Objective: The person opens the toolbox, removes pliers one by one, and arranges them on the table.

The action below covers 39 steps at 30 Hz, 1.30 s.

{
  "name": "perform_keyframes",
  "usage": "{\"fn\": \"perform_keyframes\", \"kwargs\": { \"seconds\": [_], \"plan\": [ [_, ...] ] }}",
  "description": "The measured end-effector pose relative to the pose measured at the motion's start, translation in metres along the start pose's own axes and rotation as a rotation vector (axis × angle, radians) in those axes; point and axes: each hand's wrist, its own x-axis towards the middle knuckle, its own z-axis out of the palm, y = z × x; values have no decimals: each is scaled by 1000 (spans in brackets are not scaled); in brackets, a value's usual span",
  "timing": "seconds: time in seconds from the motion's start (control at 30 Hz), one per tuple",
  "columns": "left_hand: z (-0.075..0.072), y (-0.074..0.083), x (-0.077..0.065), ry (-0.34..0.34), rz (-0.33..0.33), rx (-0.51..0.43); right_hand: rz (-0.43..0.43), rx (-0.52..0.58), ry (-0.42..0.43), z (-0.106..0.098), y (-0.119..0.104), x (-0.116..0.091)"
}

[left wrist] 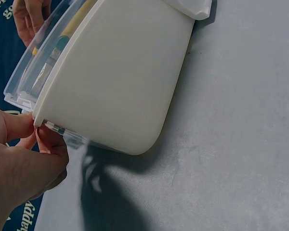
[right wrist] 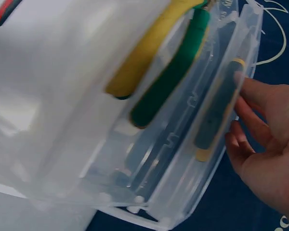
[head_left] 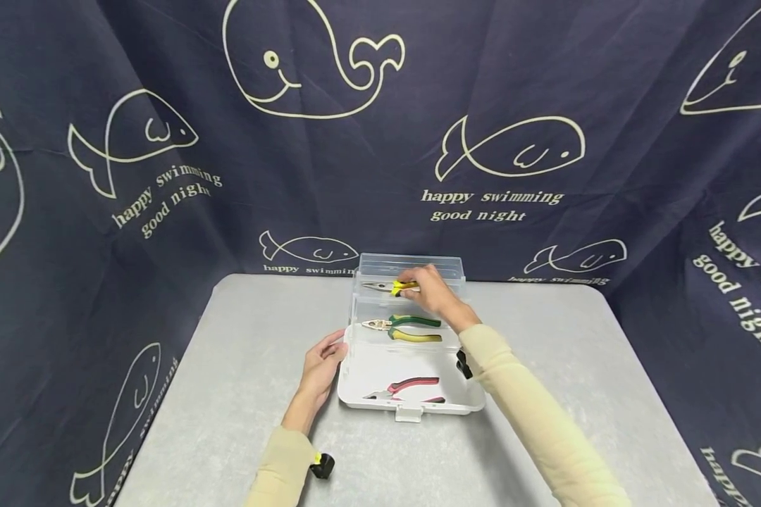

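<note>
A white box (head_left: 412, 362) with a clear tiered tray and a white front latch stands on the table. My left hand (head_left: 320, 370) pinches its left rim, thumb and fingers on either side in the left wrist view. At the back, my right hand (head_left: 432, 290) grips the yellow-and-dark handles of long-nose pliers (head_left: 380, 287), whose jaws point left over the upper clear tray (head_left: 456, 287). In the right wrist view my fingertips (right wrist: 238, 79) are at those handles, partly behind cloudy plastic. Combination pliers (head_left: 415, 321) with green and yellow handles lie in the middle tier.
Red-handled pliers (head_left: 415, 383) lie in the box's white bottom near the front. A grey table (head_left: 260, 310) extends around the box. A dark blue cloth (head_left: 380, 176) with white fish drawings hangs behind and at both sides.
</note>
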Motion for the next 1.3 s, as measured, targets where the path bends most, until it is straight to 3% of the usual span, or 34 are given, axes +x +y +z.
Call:
{"fn": "perform_keyframes", "kwargs": {
  "seconds": [0.27,0.5,0.63,1.13,1.3],
  "plan": [
    [1,-2,0,8,-1,-30,-37,-112,-84,-7,-8,5],
    [1,1,-2,5,2,-17,-134,-232,-36,-3,-7,13],
    [1,1,-3,13,-6,-23,-163,-244,-16,-2,-8,11],
    [1,2,-3,-2,6,-17,-1,-393,-48,-1,-14,2],
    [1,0,-3,5,17,-11,-8,-443,-35,1,-16,-2]
  ]
}}
